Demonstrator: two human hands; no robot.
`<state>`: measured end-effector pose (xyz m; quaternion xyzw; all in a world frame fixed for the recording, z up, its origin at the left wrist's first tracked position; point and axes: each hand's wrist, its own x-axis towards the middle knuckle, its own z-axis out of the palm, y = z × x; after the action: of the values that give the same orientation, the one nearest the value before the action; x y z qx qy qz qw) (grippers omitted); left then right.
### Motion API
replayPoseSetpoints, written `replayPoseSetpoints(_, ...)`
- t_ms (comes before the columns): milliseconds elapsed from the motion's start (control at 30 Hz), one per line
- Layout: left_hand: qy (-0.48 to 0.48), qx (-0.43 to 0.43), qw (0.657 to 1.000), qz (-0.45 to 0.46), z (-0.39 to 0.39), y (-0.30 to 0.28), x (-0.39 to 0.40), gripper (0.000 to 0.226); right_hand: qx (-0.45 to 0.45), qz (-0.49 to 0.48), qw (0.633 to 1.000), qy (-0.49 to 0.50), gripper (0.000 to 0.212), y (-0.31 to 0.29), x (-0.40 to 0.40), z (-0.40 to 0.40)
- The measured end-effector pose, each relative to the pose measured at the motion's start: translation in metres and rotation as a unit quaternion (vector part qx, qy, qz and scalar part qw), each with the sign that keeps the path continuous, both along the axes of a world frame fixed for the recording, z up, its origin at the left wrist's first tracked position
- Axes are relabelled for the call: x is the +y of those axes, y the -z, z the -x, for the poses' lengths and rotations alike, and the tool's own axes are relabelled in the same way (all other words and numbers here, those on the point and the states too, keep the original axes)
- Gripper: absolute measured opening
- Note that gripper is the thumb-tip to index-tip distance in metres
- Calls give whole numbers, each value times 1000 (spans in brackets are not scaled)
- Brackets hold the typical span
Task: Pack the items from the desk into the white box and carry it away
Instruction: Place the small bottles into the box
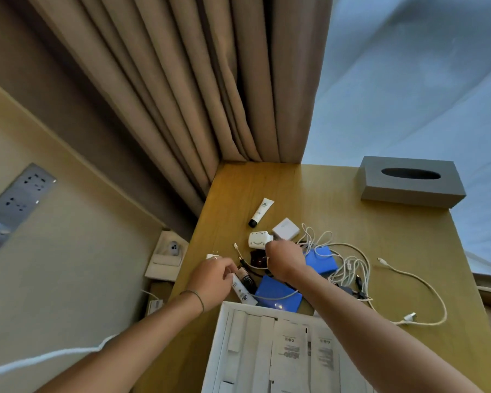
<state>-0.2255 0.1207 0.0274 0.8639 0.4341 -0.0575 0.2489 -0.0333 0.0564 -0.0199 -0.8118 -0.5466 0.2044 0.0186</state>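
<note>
the right hand is seen knuckles-up, fingers curled over a white rounded charger; whether it is actually gripped cannot be told. the left hand is closed on a slim white tube, long axis running near-right to far-left. two glossy blue flat cases and tangled white cables lie on the wooden desk. the white box, open, stands at the near edge.

a wooden desk stands in a corner, with pleated beige curtains and a pale sheer drape letting in bluish daylight behind it, a tan wall with a metal socket panel to its left
</note>
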Motion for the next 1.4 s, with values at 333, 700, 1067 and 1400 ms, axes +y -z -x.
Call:
replayPoseSetpoints(333,-3,11,1000,-6,14,14,8,19,-124,64,981,-138,21,16,18,6)
replayPoseSetpoints(700,106,32,992,-59,11,28,19,25,93,-74,990,74,20,-5,6,1)
replayPoseSetpoints(1067,368,114,907,-169,-19,61,24,54,481,-135,799,333,14,-61,-43,8)
replayPoseSetpoints(1400,437,149,861,-213,-27,71,29,35,477,-150,802,327,15,-70,-74,30)
